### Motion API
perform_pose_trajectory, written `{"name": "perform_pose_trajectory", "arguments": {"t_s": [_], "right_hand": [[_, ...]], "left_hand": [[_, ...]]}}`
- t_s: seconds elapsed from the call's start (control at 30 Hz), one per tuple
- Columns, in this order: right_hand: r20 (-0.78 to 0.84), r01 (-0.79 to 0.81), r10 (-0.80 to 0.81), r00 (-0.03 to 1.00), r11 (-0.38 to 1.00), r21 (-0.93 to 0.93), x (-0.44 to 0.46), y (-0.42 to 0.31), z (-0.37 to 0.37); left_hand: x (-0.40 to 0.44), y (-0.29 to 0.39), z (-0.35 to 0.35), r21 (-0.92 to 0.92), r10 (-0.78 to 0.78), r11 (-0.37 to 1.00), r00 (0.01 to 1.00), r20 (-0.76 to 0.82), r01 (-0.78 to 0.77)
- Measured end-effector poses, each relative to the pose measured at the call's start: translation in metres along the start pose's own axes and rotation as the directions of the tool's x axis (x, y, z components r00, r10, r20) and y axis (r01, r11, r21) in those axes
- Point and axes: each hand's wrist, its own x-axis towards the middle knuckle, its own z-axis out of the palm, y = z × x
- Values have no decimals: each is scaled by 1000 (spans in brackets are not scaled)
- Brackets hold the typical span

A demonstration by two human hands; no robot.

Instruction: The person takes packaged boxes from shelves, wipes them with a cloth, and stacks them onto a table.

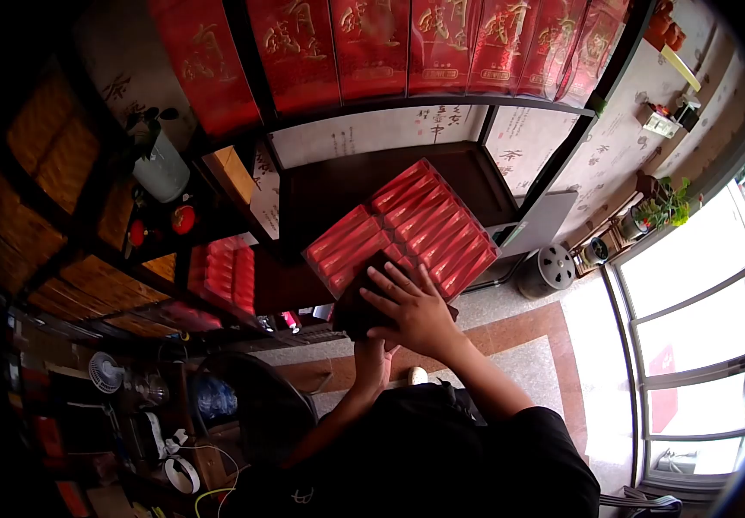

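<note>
A clear-wrapped block of red packs [402,220], set in rows, is tilted in front of me at the dark shelf. A dark brown, cloth-like piece [357,312] covers its near corner. My right hand [415,315] lies on this dark piece, palm down with the fingers spread, the fingertips near the red packs. Below it, my left hand [374,363] reaches up under the dark piece; its fingers are mostly hidden, so its hold cannot be made out.
Large red boxes with gold writing [372,52] line the upper shelf. More red packs [221,276] sit lower left. A grey pot [162,164] stands on the left shelving. A dark chair [251,406], a round metal bin [549,272] and bright windows [683,319] are around me.
</note>
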Motion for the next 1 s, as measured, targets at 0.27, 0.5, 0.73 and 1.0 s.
{"name": "perform_pose_trajectory", "arguments": {"t_s": [0.27,0.5,0.73,1.0], "right_hand": [[-398,-492,404,824,858,-149,40,67,2],[-127,-52,61,990,996,79,16,-23,26],[-201,-404,371,907,900,-163,-12,66,-18],[-226,-259,238,944,964,-64,1,11,8]], "left_hand": [[7,-10,-24,48,96,994,995,-39,-94],[4,8,4,-44,70,996,986,-151,-77],[5,8,-11,79,82,994,994,-74,-76],[5,10,10,-25,16,999,971,-237,-23]]}}
